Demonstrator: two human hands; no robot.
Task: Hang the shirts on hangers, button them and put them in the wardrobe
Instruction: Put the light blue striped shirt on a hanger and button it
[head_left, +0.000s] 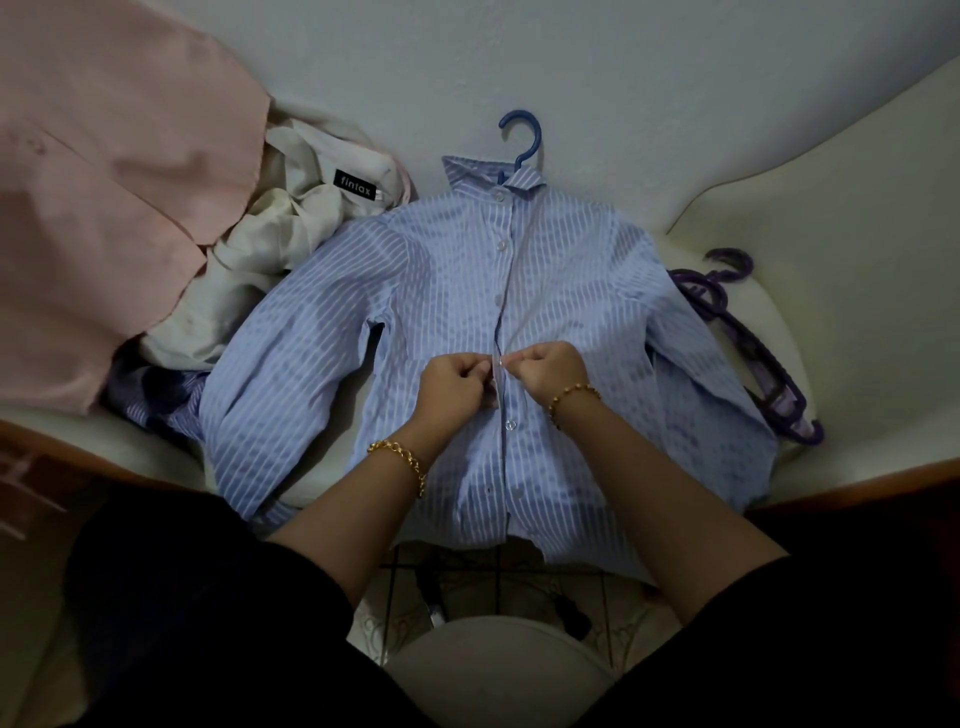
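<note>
Dark sleeves and bare forearms reach out from the bottom edge, and both hands meet at the middle of the striped blue shirt. The left hand and right hand each pinch a side of the front placket, fingers curled tight around 1 button, which is too small to make out between them.

What I'd worry about is the button slipping out of that pinch, or going into the wrong hole; either front edge could creep up, and the shirt would close crooked. The hem also hangs past the front edge of the cream seat, so a hard tug might drag the shirt off toward the floor, or shift it on the blue hanger.

It lies flat, front up, sleeves spread, collar away from the person with the hook poking out. About 3 upper buttons look fastened; the lower button looks undone.
</note>
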